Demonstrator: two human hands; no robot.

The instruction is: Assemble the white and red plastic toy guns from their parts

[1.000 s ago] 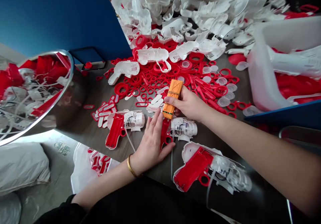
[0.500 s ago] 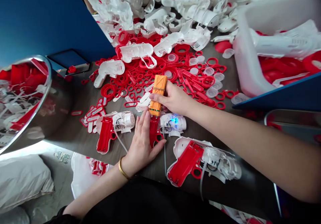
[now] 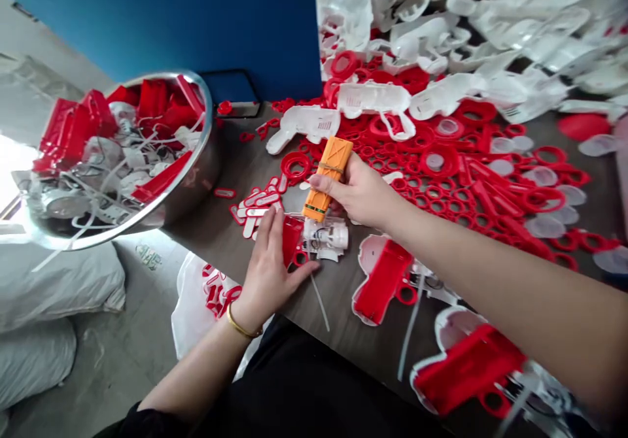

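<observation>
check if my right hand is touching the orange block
Touching. The head view shows the right hand gripping the orange block, with its fingers pressed on it and no gap.

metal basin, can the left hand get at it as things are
Probably yes: the left hand rests on a red piece, with only small flat parts and tabletop between it and the basin.

I see a bowl (image 3: 210,121) at the left edge of the table (image 3: 209,242), a blue panel (image 3: 220,26) behind, sacks (image 3: 63,287) on the floor (image 3: 122,353), and a plastic bag (image 3: 186,320) below the near edge.
</observation>
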